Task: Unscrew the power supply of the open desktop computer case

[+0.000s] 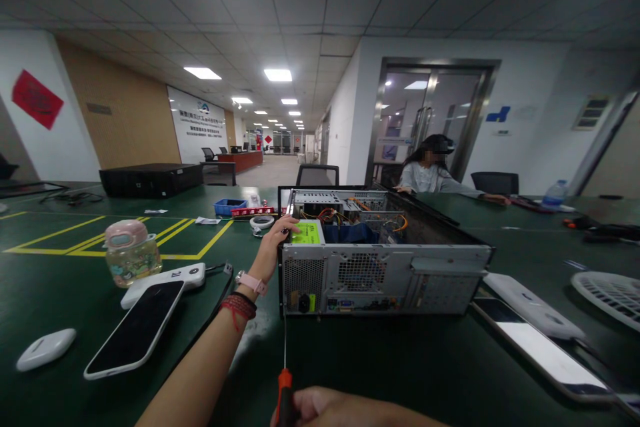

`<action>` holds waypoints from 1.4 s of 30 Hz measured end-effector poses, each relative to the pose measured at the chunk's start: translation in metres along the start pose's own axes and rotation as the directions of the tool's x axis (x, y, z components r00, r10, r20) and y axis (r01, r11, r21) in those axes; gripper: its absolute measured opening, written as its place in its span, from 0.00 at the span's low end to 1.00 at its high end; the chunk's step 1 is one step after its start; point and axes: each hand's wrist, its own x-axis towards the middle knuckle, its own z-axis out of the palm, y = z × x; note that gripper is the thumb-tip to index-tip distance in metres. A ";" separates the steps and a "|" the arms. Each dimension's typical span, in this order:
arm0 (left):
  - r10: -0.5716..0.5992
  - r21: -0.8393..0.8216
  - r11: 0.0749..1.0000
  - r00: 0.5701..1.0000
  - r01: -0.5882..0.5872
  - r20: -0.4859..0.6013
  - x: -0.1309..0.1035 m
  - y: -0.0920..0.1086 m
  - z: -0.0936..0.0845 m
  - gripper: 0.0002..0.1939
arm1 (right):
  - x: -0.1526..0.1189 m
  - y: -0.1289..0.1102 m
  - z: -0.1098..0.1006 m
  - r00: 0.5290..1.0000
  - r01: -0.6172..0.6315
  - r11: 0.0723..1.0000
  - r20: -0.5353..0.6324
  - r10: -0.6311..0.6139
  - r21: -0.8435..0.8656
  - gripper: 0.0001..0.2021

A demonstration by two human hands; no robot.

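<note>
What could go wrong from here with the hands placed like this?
The screwdriver in the right hand reaches the computer case's lower left corner; it might slip and scratch the metal.

The left hand rests on the open case's edge, so a sharp rim could nick it.

The black cable beside the left forearm could snag.

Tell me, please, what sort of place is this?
Probably an office used as a workshop: an opened computer case stands on a long green table, a hand holds a screwdriver, and a desk with office chairs shows behind.
</note>
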 end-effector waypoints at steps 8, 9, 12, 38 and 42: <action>0.008 -0.032 0.999 1.000 -0.008 0.007 0.000 0.000 0.000 0.16 | -0.001 0.000 -0.003 1.000 -0.018 1.000 -0.001 0.018 0.005 0.30; 0.010 -0.026 1.000 1.000 -0.009 0.006 0.000 0.001 0.000 0.16 | -0.001 0.000 -0.002 1.000 -0.017 1.000 0.000 0.017 0.011 0.31; 0.013 -0.006 1.000 1.000 -0.013 0.004 0.000 0.002 0.000 0.16 | -0.002 -0.002 0.000 0.999 -0.029 0.999 -0.026 0.029 0.019 0.31; 0.010 -0.030 0.999 1.000 -0.010 0.001 -0.001 0.003 0.000 0.15 | 0.003 0.010 -0.011 0.994 0.105 0.991 -0.007 -0.105 0.085 0.33; 0.018 -0.040 0.999 1.000 -0.018 0.007 -0.002 0.005 0.000 0.15 | 0.004 0.010 -0.012 0.993 0.117 0.991 0.012 -0.118 0.062 0.32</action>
